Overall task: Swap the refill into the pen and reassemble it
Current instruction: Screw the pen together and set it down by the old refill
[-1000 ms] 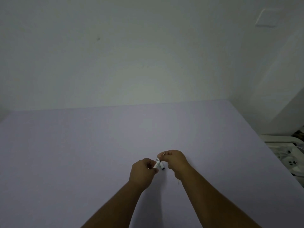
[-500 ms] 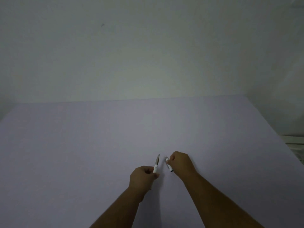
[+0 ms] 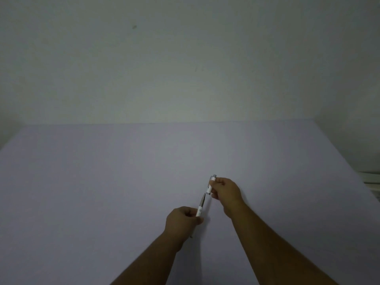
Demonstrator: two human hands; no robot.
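The pen is in two parts above the pale purple table (image 3: 102, 182). My left hand (image 3: 183, 220) grips the white lower barrel (image 3: 199, 210), and a thin grey refill (image 3: 203, 200) sticks up out of it, slanting to the upper right. My right hand (image 3: 225, 192) pinches the white upper barrel (image 3: 211, 185), whose open end points down at the refill's tip. A small gap separates the refill tip from that open end. The two parts lie nearly in one line.
A plain pale wall (image 3: 185, 68) rises behind the table's far edge. At the right edge of the view, beyond the table, a white object (image 3: 373, 179) shows in part.
The two pen parts, joined between both hands a second ago, have come apart. My right hand has since raised the upper barrel and lined it up over the refill held by my left hand.
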